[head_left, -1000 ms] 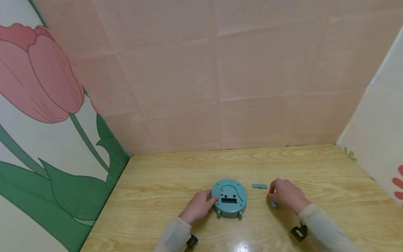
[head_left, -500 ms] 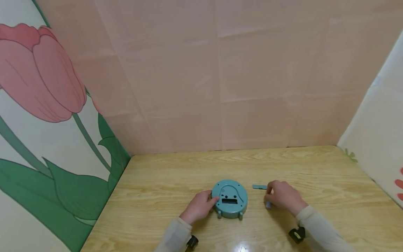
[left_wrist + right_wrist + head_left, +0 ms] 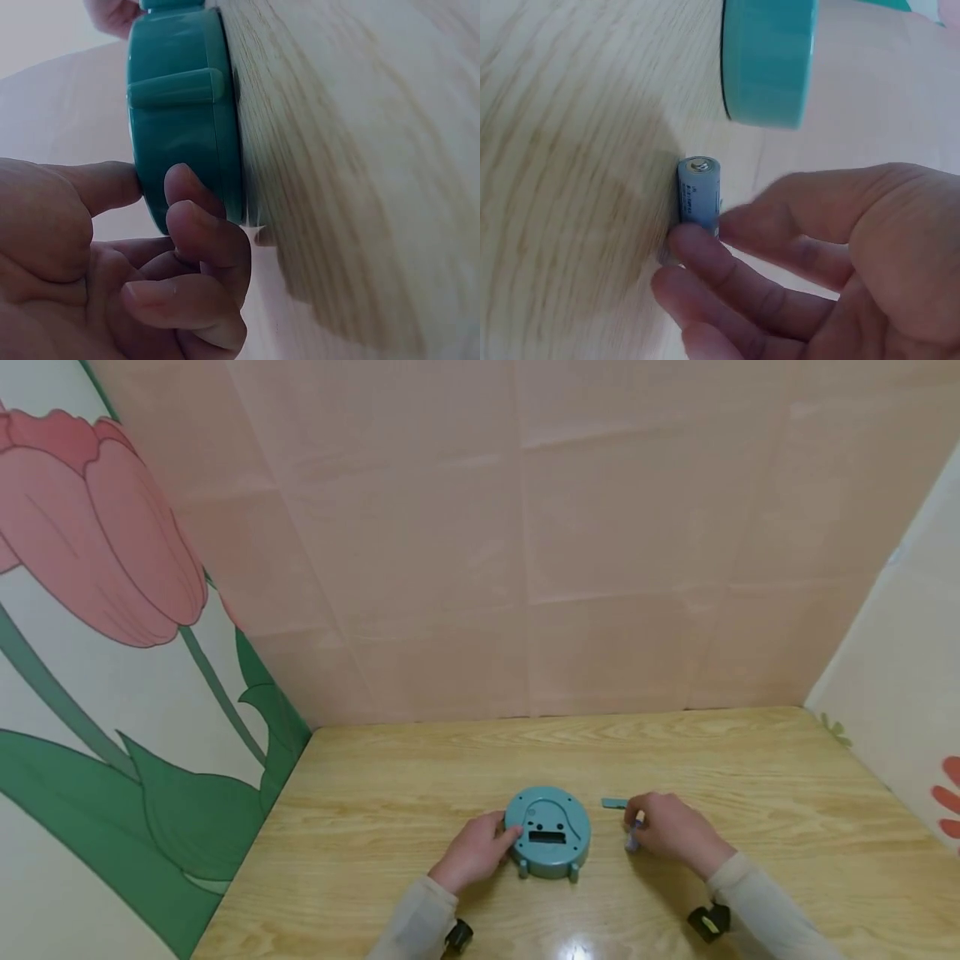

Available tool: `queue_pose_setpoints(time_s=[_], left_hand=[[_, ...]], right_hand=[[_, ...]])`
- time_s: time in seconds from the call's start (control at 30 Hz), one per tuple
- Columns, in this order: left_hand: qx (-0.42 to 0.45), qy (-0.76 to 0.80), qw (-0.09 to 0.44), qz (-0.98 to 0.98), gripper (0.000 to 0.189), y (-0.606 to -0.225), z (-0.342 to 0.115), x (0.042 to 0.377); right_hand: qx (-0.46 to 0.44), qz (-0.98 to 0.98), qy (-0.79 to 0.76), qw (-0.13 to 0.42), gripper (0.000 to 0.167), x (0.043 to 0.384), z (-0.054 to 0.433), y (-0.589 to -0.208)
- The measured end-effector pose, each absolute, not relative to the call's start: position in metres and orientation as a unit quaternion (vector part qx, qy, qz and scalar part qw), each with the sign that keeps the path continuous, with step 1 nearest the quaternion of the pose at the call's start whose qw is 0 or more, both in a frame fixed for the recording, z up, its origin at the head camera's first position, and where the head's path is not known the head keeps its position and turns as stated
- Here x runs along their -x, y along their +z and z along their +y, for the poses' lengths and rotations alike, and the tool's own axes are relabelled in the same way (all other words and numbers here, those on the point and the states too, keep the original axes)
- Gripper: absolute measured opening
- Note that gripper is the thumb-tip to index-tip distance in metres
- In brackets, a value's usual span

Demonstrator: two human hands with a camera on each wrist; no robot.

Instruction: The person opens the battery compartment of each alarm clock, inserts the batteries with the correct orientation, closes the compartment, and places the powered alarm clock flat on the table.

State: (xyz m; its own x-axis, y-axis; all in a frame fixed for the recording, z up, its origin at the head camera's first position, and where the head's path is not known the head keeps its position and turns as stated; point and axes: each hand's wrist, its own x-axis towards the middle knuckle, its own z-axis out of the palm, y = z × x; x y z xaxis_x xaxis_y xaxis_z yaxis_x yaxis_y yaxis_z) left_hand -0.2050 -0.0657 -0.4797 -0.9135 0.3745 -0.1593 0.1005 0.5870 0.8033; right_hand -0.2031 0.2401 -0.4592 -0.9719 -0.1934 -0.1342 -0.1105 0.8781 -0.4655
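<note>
A round teal clock (image 3: 547, 835) lies with its back up, its two stubby feet toward me and its dark battery slot uncovered. My left hand (image 3: 474, 852) grips its left edge, thumb on the back and fingers curled at the side. In the left wrist view the side wall of the clock (image 3: 180, 112) shows close up. To the right of the clock, my right hand (image 3: 678, 833) pinches a light blue cylindrical battery (image 3: 700, 191) between thumb and fingertips, low at the table surface. Its metal tip faces the clock; the fingers hide its other end.
A small flat teal battery cover (image 3: 613, 803) lies just beyond my right fingertips, partly hidden by them. The wood-grain table (image 3: 390, 777) ends at a pink-covered back wall (image 3: 450, 568). Wall panels with printed flowers stand at the left and right.
My right hand has shifted slightly left with the battery, which has turned and now sits nearer the clock. The hand now overlaps the battery cover. The left hand and clock stay put.
</note>
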Motion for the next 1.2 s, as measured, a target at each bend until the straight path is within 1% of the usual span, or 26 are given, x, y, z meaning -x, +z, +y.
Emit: queue_pose_setpoints(time_s=[0.1, 0.17, 0.33, 0.47, 0.63, 0.83, 0.93, 1.07, 1.2], left_hand=[[-0.135, 0.431, 0.156, 0.878, 0.04, -0.479, -0.066, 0.205], [-0.136, 0.431, 0.156, 0.878, 0.041, -0.479, -0.065, 0.204], [-0.137, 0.434, 0.157, 0.876, 0.035, -0.479, -0.065, 0.204], [-0.14, 0.439, 0.156, 0.874, 0.03, -0.479, -0.065, 0.203], [-0.136, 0.437, 0.157, 0.875, 0.032, -0.478, -0.064, 0.204], [-0.131, 0.433, 0.159, 0.877, 0.037, -0.477, -0.065, 0.204], [-0.131, 0.432, 0.159, 0.878, 0.038, -0.477, -0.066, 0.204], [-0.13, 0.432, 0.161, 0.878, 0.037, -0.476, -0.065, 0.204], [-0.129, 0.441, 0.164, 0.873, 0.035, -0.476, -0.065, 0.204]], right_hand=[[0.09, 0.963, -0.234, 0.097, 0.013, 0.203, 0.239, -0.459], [0.093, 0.962, -0.236, 0.098, 0.013, 0.203, 0.239, -0.459], [0.096, 0.961, -0.239, 0.096, 0.012, 0.202, 0.238, -0.461], [0.099, 0.964, -0.233, 0.086, 0.018, 0.201, 0.236, -0.464], [0.095, 0.964, -0.233, 0.081, 0.021, 0.201, 0.234, -0.466], [0.102, 0.964, -0.235, 0.076, 0.018, 0.203, 0.227, -0.467], [0.122, 0.962, -0.233, 0.068, 0.014, 0.204, 0.223, -0.469], [0.139, 0.962, -0.228, 0.057, 0.011, 0.204, 0.219, -0.469], [0.133, 0.966, -0.217, 0.055, 0.009, 0.204, 0.217, -0.469]])
